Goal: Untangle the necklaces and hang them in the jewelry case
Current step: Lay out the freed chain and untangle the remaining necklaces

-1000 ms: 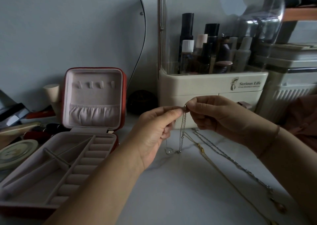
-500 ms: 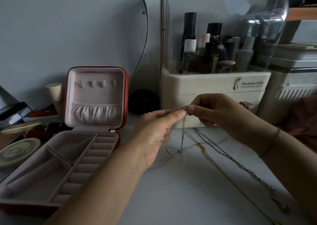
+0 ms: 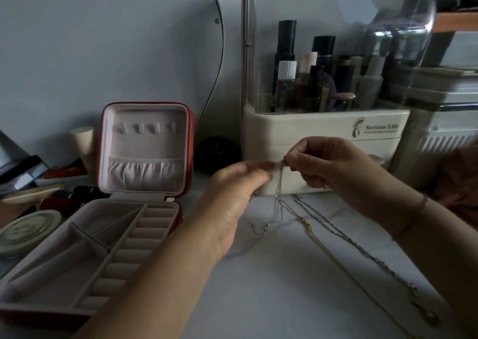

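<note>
L hand + R hand both pinch the chain at its top, centre — looks light, limp, slippery, prob. kinks easily — best held nr clasp. Case open, 9 o'clock.

Red square zip jewelry case, lining plain pale pink-beige velvet. Thin silver chain necklace, yellow gold chain necklace and darker silver twisted-link necklace, over a white tabletop with faint grey marble veining. Cream plastic cosmetics organiser has a clear dome lid and black printed logo and lettering; bottles inside are mostly black, one with a white ribbed cap; round flat tin is pale green.
</note>
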`<state>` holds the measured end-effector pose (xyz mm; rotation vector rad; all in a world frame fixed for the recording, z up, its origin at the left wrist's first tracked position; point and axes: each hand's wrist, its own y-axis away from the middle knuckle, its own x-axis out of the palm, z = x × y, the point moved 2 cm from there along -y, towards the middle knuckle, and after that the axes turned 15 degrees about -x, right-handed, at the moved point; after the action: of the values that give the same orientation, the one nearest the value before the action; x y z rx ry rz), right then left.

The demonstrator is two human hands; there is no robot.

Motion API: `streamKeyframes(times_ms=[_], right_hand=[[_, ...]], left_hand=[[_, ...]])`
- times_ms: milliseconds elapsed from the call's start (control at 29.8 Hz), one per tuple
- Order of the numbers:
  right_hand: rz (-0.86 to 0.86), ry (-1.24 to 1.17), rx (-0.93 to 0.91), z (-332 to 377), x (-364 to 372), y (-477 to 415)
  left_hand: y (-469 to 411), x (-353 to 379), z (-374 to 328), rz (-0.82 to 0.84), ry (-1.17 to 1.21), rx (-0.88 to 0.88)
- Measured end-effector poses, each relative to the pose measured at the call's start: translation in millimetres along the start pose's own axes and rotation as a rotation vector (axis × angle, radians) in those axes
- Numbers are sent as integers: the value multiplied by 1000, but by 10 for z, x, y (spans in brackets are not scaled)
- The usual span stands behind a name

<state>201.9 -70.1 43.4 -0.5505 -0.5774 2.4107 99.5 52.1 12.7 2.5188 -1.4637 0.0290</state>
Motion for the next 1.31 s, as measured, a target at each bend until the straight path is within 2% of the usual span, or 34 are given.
streamKeyframes(times_ms=[269, 571, 940, 1309], right_hand=[[32, -31, 12, -14, -3, -2], [51, -31, 19, -15, 6, 0], [121, 0, 20, -49, 36, 5], [100, 28, 16, -26, 22, 14]], left_hand=[[59, 19, -35, 54, -103, 123], [34, 14, -31, -41, -154, 196], [-9, -4, -12, -16, -64, 128], [-5, 1, -17, -12, -65, 116]])
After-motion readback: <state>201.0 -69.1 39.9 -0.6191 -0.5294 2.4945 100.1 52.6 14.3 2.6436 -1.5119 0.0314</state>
